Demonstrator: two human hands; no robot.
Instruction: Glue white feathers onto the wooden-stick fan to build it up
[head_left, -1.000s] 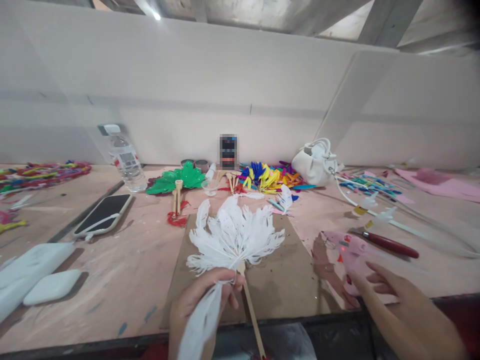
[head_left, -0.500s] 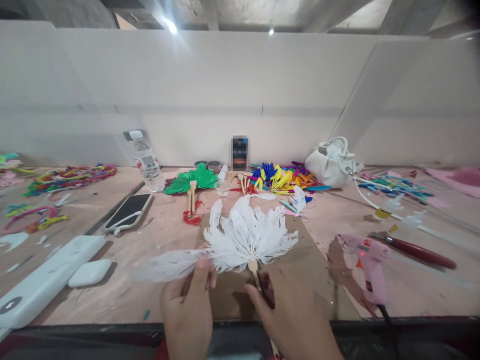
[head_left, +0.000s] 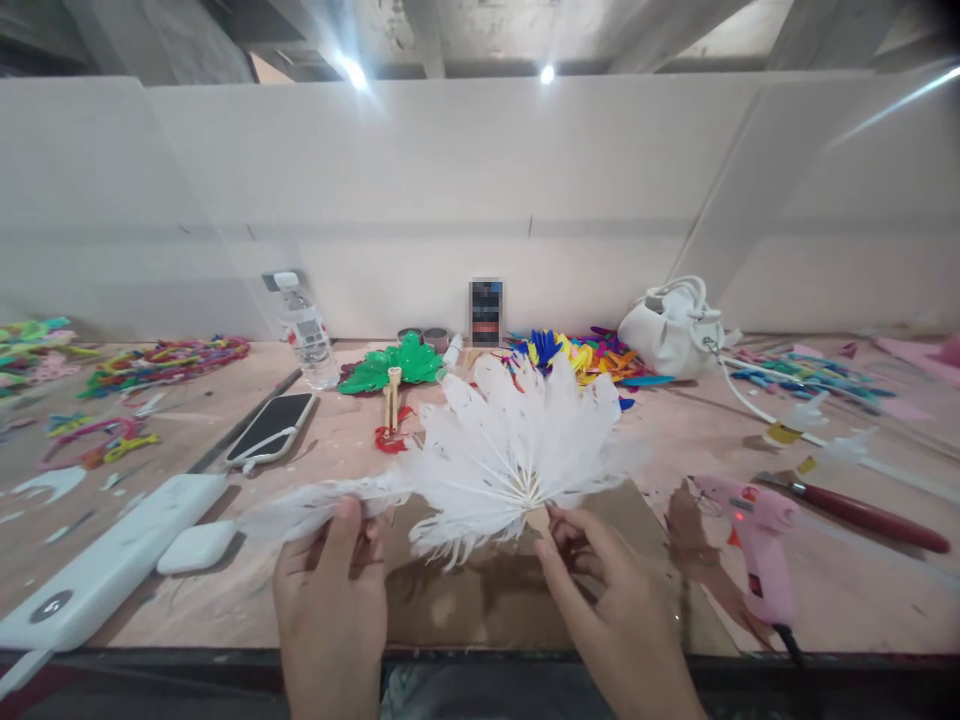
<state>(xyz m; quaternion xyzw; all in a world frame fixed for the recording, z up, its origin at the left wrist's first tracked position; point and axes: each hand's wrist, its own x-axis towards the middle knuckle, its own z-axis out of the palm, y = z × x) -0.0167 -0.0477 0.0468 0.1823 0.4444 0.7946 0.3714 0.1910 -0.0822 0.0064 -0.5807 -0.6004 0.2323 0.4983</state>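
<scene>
The white feather fan (head_left: 517,440) is now raised off the cardboard sheet (head_left: 480,590), where half a second ago it lay lower and flatter above that sheet. The right hand (head_left: 615,600), which a second ago was out by the pink glue gun (head_left: 754,535), has come in and pinches the fan's base, where the quills meet the wooden stick. The left hand (head_left: 334,590) grips a single loose white feather (head_left: 322,500) between thumb and fingers, its inner end right at the fan's left edge. As a judgement, both hands now share the work: one steadies the fan, the other lines up a feather to it.

The fan opens upward and away from the person, its spread tips reaching toward the coloured feather pile (head_left: 577,355) behind the cardboard sheet. Its stick is mostly hidden under the right hand. The loose feather's long axis runs nearly level, left to right, with its tip pointing left of the cardboard sheet, toward the phone (head_left: 271,428).
</scene>
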